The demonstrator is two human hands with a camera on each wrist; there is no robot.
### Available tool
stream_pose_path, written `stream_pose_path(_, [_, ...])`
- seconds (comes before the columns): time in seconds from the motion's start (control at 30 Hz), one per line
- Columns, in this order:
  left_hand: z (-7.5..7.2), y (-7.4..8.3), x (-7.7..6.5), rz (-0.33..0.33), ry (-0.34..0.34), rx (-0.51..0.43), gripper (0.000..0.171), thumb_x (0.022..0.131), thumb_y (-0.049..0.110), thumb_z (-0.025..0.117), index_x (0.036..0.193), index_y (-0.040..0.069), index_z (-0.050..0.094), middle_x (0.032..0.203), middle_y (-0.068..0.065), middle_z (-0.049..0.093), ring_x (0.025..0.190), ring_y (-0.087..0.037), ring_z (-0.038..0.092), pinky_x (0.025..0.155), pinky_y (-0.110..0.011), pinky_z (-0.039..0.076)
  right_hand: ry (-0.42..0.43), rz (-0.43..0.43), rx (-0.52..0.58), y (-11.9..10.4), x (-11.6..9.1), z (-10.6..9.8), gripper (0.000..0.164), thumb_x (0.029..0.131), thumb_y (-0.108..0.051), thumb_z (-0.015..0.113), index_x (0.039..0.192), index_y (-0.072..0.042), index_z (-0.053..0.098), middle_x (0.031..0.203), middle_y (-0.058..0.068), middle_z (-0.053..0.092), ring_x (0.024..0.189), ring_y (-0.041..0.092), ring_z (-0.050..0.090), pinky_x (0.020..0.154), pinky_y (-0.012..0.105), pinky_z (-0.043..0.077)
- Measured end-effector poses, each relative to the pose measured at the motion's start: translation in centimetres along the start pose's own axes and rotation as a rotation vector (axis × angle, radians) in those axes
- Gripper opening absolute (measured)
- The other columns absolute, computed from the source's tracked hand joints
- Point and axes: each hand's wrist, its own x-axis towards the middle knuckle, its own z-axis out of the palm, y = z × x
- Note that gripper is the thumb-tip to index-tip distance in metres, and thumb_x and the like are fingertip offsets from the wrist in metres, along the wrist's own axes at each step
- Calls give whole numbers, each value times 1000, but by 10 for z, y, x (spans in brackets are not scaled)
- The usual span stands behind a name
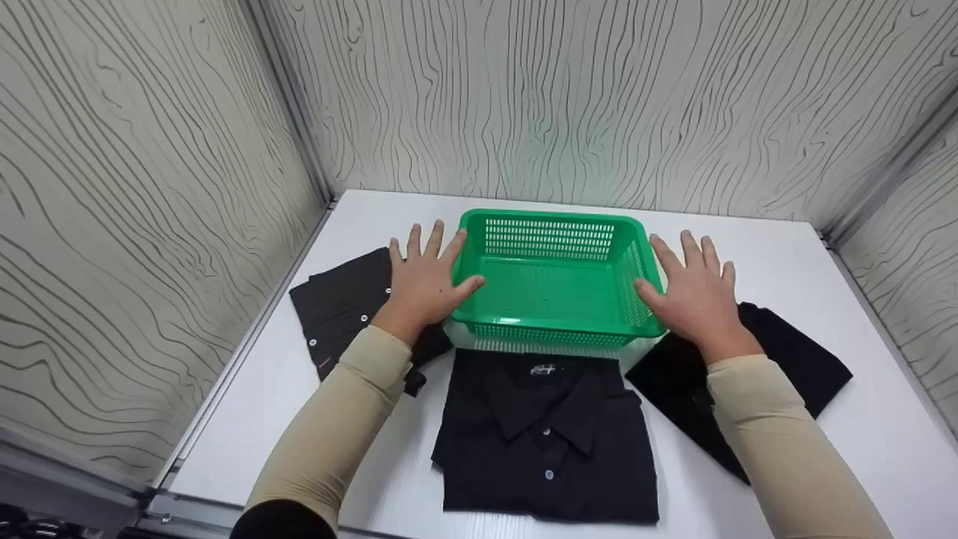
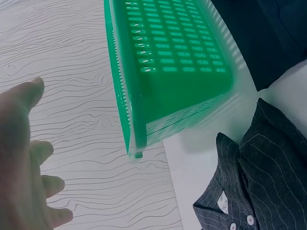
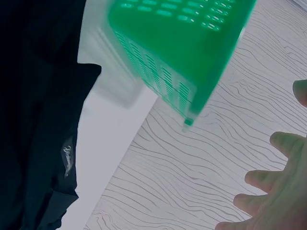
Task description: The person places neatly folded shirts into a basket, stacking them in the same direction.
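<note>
A green plastic basket [image 1: 550,326] with slotted sides stands on the white table, nothing inside it. My left hand [image 1: 426,284] is spread at its left side, and my right hand [image 1: 692,292] is spread at its right side. Both hands have straight fingers and hold nothing; whether they touch the rim is unclear in the head view. In the wrist views, the left hand [image 2: 24,167] and right hand [image 3: 273,187] show apart from the basket walls. A folded black shirt [image 1: 550,449] with a collar and buttons lies in front of the basket.
A dark pinstriped shirt [image 1: 340,307] lies folded beneath the left forearm. Another black garment [image 1: 797,355] lies folded at the right, partly hidden by the right arm. Wood-grain patterned panels [image 1: 569,97] stand behind and beside the white table [image 1: 876,442].
</note>
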Motion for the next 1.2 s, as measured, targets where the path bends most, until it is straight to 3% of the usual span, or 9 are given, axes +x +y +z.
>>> stream_pose_path(0.37, [0,2,-7,-18,31,-32,90,80,81,21,152,28,8,155,-11,15,140,-36,9,105,-63,4,-45,2,7,0,-10,-5,78,89,-66,37,151,-23,19,150,25,15,135,48,12,97,71,10])
stream_pose_path(0.73, [0,23,-14,-5,37,-112,86,82,78,24,149,25,24,148,-11,32,133,-32,28,104,-60,16,-77,31,43,20,-21,1,80,88,-66,39,150,-19,22,147,29,18,132,52,15,95,72,13])
stream_pose_path(0.93, [-3,43,-21,73,47,-166,80,86,73,34,149,24,27,148,-9,30,133,-30,29,103,-58,21,-82,56,67,29,-25,9,77,90,-64,38,150,-18,23,146,30,18,131,52,16,94,73,14])
stream_pose_path(1.2, [2,87,-33,234,-8,-249,79,86,73,30,149,26,24,148,-5,30,134,-25,28,104,-52,26,-89,109,85,57,-40,16,77,89,-65,39,149,-17,26,145,32,20,129,53,18,91,73,16])
